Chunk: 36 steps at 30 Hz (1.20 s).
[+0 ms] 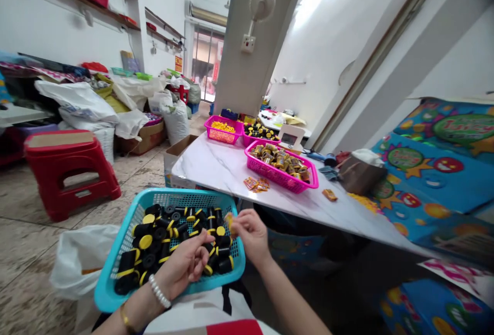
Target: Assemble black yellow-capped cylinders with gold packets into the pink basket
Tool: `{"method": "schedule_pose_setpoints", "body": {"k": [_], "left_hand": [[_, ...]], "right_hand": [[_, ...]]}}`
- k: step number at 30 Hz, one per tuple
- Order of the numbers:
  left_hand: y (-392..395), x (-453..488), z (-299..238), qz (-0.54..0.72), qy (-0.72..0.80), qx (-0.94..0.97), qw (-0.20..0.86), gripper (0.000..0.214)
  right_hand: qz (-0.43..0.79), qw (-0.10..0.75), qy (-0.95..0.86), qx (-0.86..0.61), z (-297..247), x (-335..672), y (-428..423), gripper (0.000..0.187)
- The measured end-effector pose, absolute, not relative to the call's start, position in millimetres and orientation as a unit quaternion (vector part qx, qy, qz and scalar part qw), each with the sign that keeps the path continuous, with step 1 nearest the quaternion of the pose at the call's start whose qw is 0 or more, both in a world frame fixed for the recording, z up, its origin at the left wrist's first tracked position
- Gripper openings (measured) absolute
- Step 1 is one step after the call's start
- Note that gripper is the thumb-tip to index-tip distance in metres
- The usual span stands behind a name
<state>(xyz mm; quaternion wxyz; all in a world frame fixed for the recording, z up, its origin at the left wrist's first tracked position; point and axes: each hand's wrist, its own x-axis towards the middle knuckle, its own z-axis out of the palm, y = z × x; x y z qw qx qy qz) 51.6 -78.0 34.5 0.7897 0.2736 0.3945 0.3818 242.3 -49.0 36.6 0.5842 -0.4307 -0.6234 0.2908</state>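
A turquoise plastic basket [144, 198] sits in front of me, heaped with small black cylinders with yellow end caps [145, 242]. My left hand [189, 263], wearing a white bead bracelet, is over the basket's near side with its fingers curled in. Whether anything is between those fingertips I cannot make out. At the basket's right rim, my right hand [250, 234] pinches a small orange-brown piece [230, 223], much like the printed labels [257, 184] lying on the table. Both hands are apart from each other.
On the marble-patterned table [208, 162], a pink basket [309, 183] holds label-wrapped cylinders. Another pink basket [208, 131] holds yellow pieces; a third of black cylinders stands beside it. A red stool [69, 170] and white sacks [175, 121] are at left, blue printed sheets [436, 170] at right.
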Motion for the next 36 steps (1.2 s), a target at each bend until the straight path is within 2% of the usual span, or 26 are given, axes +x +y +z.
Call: {"method": "schedule_pose_setpoints", "body": {"k": [3, 5, 8, 11, 14, 18, 21, 25, 32, 36], "left_hand": [[-81, 49, 31, 0.377, 0.401, 0.285, 0.785, 0.052], [-83, 48, 27, 0.376, 0.406, 0.29, 0.781, 0.053], [-83, 46, 25, 0.382, 0.407, 0.29, 0.777, 0.054], [-83, 38, 29, 0.4, 0.406, 0.291, 0.768, 0.054], [-81, 22, 38, 0.434, 0.411, 0.296, 0.745, 0.048], [-75, -2, 42, 0.495, 0.429, 0.286, 0.699, 0.041], [-75, -14, 38, 0.51, 0.443, 0.271, 0.686, 0.038], [-83, -22, 32, 0.519, 0.461, 0.258, 0.672, 0.037], [-80, -39, 34, 0.578, 0.474, 0.263, 0.609, 0.033], [-80, -44, 37, 0.599, 0.471, 0.254, 0.596, 0.031]], "right_hand": [[-0.024, 0.581, -0.621, -0.525, 82, 301, -1, 0.018], [-0.108, 0.583, -0.587, -0.551, 117, 344, 31, 0.019], [-0.155, 0.558, -0.565, -0.588, 153, 396, 64, 0.02], [-0.155, 0.523, -0.565, -0.619, 151, 411, 65, 0.021], [-0.101, 0.483, -0.603, -0.627, 116, 383, 41, 0.025], [0.056, 0.363, -0.748, -0.553, 57, 305, -3, 0.024], [0.118, 0.264, -0.818, -0.496, 28, 247, -24, 0.02], [0.116, 0.147, -0.868, -0.459, 14, 205, -33, 0.024], [0.088, 0.123, -0.886, -0.439, 31, 153, -16, 0.028], [0.047, 0.055, -0.892, -0.446, 38, 135, 8, 0.028]]}}
